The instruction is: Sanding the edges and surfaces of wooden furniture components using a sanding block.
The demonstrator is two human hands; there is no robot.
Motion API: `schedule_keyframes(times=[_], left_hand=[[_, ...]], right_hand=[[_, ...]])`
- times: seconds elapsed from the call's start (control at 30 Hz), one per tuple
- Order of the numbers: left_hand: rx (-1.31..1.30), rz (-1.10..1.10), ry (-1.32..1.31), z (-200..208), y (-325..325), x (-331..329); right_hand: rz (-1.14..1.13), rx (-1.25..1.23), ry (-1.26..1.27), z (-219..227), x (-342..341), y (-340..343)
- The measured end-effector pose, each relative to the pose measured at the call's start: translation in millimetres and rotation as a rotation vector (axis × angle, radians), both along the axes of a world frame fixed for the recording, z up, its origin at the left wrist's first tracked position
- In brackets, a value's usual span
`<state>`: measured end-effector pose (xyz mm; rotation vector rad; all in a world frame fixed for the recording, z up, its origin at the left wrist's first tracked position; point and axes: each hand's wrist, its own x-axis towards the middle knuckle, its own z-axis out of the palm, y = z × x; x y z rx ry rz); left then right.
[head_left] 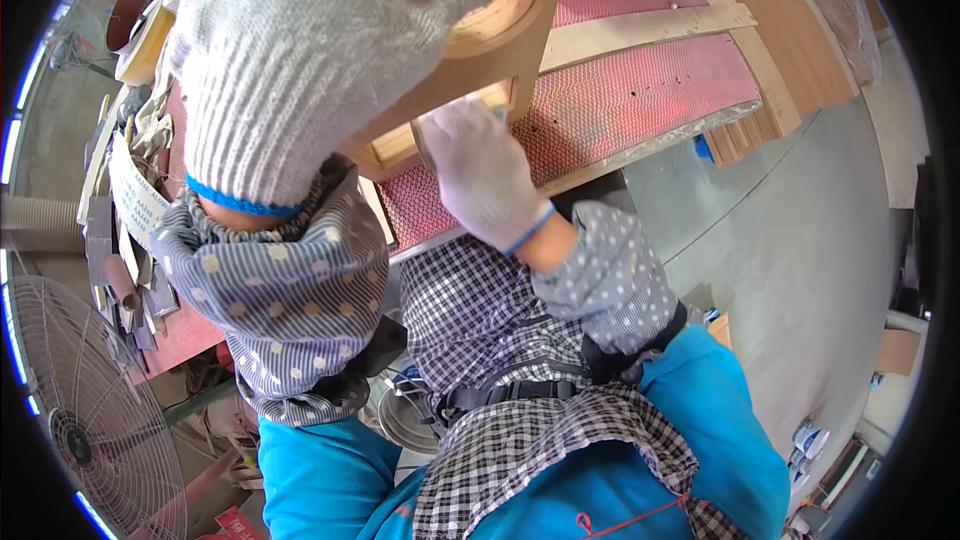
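Observation:
A light wooden frame [556, 0] with an oval opening and a smaller rectangular one is tilted up over the bench. My left hand [300, 50], in a white knit glove with a blue cuff edge, grips its left side. The thumb reaches into the oval opening, while the other fingers are out of sight. Below it, my right hand [483, 175], also gloved, is closed at the rectangular opening. A thin brownish edge shows beside its fingers; what this belongs to is unclear.
Pink ridged matting [640, 85] covers the bench, with a wooden strip [650, 37] across it. Wooden boards [790, 20] are stacked to the right. Scraps and a tan roll [120, 282] crowd the left surface, above a large wire-caged fan [85, 430].

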<state>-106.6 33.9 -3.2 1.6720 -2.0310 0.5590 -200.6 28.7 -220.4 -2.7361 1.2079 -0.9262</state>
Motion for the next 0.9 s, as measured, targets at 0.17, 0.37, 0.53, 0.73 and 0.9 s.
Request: schedule_keyframes(times=[0.17, 0.37, 0.53, 0.73, 0.9], left_hand=[[0.084, -0.008, 0.094, 2.3, 5.4, -1.8], [0.026, -0.079, 0.093, 2.1, 4.0, -3.3], [0.025, -0.050, 0.060, 0.0, 3.9, 0.2], [0.001, -0.046, 0.035, 3.9, 2.0, -4.0], [0.016, -0.039, 0.047, -0.1, 2.4, -5.3]], right_hand=[[-0.060, 0.719, 0.399, 34.8, 33.4, -19.9], [0.129, -0.080, 0.085, -1.4, 2.5, 9.2], [-0.084, 0.630, 0.571, 46.7, 46.4, -14.4], [0.087, -0.008, 0.035, -3.2, 25.5, 15.1], [-0.071, 0.365, 0.366, 14.6, 60.2, 3.0]])
